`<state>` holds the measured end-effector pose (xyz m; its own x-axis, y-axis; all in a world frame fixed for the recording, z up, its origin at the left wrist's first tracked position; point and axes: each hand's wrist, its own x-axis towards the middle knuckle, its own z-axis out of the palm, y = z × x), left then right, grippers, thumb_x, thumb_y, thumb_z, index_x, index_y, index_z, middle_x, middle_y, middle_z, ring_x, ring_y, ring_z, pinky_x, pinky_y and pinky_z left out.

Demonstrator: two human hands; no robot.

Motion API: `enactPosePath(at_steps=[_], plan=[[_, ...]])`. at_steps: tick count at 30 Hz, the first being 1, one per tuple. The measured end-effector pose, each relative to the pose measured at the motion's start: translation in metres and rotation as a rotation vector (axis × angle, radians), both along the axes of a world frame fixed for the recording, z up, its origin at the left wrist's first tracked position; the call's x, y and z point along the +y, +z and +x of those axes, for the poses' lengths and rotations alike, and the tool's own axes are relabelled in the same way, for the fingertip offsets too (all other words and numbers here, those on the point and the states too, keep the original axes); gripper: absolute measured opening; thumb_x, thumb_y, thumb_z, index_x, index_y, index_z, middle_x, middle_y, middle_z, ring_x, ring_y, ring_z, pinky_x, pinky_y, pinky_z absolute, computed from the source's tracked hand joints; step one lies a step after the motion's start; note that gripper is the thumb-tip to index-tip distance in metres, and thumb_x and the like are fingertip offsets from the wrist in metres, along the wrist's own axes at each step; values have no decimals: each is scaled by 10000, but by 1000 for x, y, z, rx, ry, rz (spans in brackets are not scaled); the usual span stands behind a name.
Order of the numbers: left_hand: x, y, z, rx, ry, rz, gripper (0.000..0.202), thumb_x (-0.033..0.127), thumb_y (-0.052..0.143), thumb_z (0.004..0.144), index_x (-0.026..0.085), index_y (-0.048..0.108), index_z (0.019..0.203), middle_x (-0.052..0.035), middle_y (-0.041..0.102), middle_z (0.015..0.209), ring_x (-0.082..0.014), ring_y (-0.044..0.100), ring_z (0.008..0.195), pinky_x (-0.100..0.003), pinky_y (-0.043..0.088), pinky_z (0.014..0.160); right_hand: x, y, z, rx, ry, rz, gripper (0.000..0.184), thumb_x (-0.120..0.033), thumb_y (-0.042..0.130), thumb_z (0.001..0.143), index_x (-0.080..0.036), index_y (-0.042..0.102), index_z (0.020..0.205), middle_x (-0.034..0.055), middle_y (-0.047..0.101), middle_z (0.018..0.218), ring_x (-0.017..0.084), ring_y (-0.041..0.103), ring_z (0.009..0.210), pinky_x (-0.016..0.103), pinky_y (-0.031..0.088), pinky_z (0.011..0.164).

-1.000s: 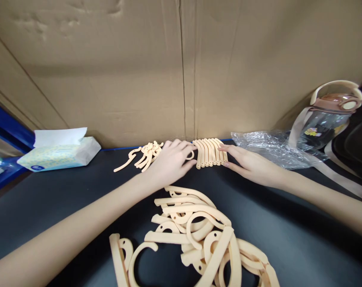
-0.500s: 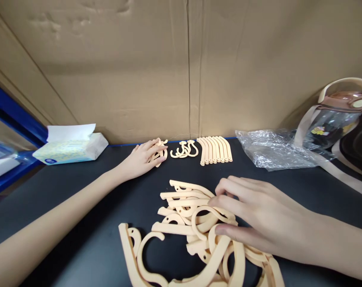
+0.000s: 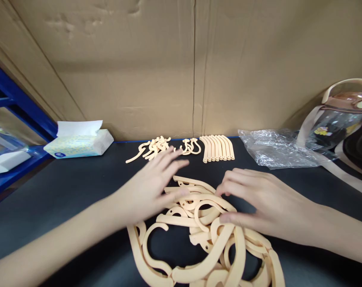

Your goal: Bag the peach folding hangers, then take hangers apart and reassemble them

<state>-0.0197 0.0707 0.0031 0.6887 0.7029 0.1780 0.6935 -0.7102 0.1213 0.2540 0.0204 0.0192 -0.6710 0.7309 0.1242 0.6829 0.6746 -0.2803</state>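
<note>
A loose pile of pale orange curved plastic hook pieces (image 3: 204, 239) lies on the black table (image 3: 79, 187) near me. My left hand (image 3: 151, 187) hovers over the pile's left edge, fingers stretched out and a little blurred. My right hand (image 3: 258, 199) rests on the pile's right side with fingers spread, touching the top pieces. At the back of the table lie a neat row of straight pieces (image 3: 218, 147), a few small hooks (image 3: 190, 146) and a scattered bunch of hooks (image 3: 151, 148).
A cardboard wall (image 3: 181, 67) closes the back. A tissue pack (image 3: 79, 141) sits at back left by a blue shelf frame (image 3: 16, 99). Crumpled clear plastic (image 3: 273, 149) and a water bottle with a strap (image 3: 336, 119) are at the right.
My left hand drew back from the scattered hooks at the rear to the near pile. My right hand stayed on the pile, shifting slightly.
</note>
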Motion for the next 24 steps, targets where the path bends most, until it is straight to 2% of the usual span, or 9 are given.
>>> enactPosePath(at_steps=[2,4,7,10,13,16,20,22,24], plan=[[-31,2,6,29,-84,-13,586,585,466,946,218,461,1403,-94,327,1588,-284,190,1496,-514,302,1171,-6,0,2,10,122,29,285,-498,612,900,-231,638,996,26,613,1003,185,586,898,330,459,761],[-53,1,8,45,-116,-41,641,541,567,910,244,390,1450,-81,324,1592,-284,212,1492,-506,357,1148,-11,-2,3,-16,182,39,210,-432,643,896,-254,642,1007,26,608,1077,188,581,934,331,470,776],[-67,-2,4,39,-84,-97,773,549,671,832,251,353,1471,-93,344,1581,-319,256,1474,-524,391,1123,-15,-9,3,-68,209,96,91,-271,551,963,-245,633,993,39,615,1101,186,590,935,335,491,777],[-63,-7,0,0,-19,-140,765,554,669,831,224,380,1457,-123,437,1518,-340,339,1430,-544,381,1119,-17,-18,3,-77,209,184,104,-199,497,980,-199,601,973,73,615,1143,206,593,1017,358,504,849],[-54,-12,-1,-78,27,-170,621,540,620,877,237,457,1394,-106,542,1414,-314,459,1339,-543,342,1138,-18,-22,3,-74,225,235,107,-178,482,986,-178,581,1027,95,604,1221,228,554,1149,378,489,940],[-47,-16,0,-156,36,-167,467,494,550,937,264,503,1341,-74,585,1351,-286,470,1321,-531,311,1152,-19,-21,5,-50,222,267,143,-162,471,989,-169,572,1090,115,588,1291,229,526,1226,378,476,982],[-41,-13,1,-190,48,-169,380,472,498,966,281,550,1291,-45,595,1334,-272,431,1343,-487,333,1130,-16,-13,10,6,175,226,163,-183,444,999,-197,606,1013,86,669,1131,206,632,1048,360,516,872],[-40,-8,1,-220,101,-173,370,496,531,940,279,590,1234,-42,627,1274,-268,502,1258,-440,409,1053,-14,-7,15,46,138,194,170,-224,445,1005,-206,613,995,69,688,1039,196,655,945,353,522,821],[-40,-1,0,-276,155,-184,327,514,574,903,279,646,1119,-28,687,1133,-259,587,1108,-389,463,947,-12,-3,21,104,93,142,169,-267,445,1009,-211,602,984,62,686,1016,191,655,923,340,522,804]])
